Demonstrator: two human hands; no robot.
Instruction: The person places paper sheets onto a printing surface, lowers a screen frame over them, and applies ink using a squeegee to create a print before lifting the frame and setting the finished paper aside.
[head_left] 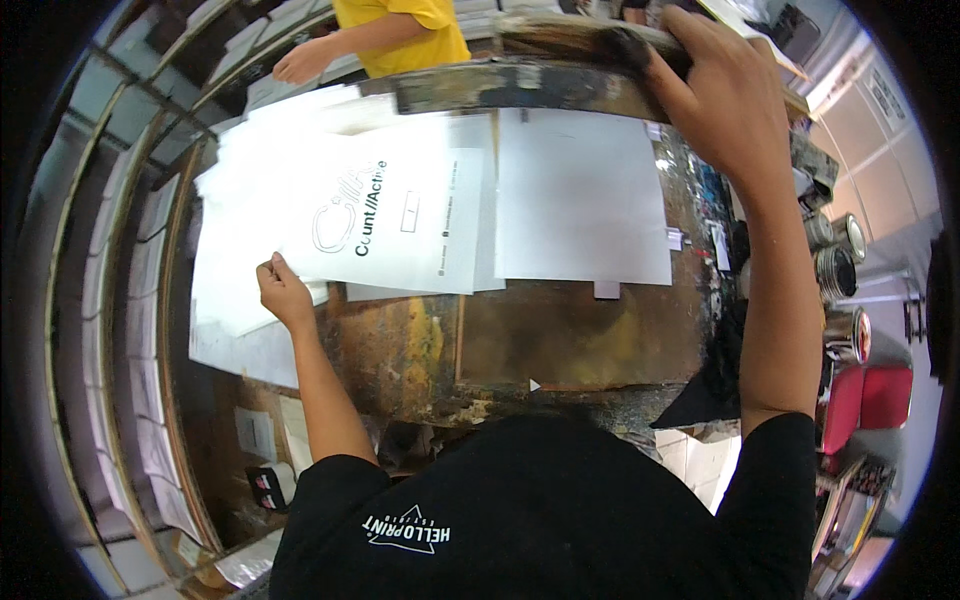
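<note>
Between the fingers of my left hand, closed in a pinch, is the near left corner of a white printed sheet with black lettering and an outlined drawing. It lies over a spread pile of white paper at the left of the table. My right hand is closed round a worn, ink-stained wooden frame, raised at the far side. Its underside is hidden. Below that frame, a blank white sheet lies flat on the stained wooden table, next to small paper tabs.
Across the table stands a person in a yellow shirt, one hand over the papers' far edge. Racks with sheets line the left. Several tins stand at the right, near a red chair. Dark cloth hangs at the near right corner.
</note>
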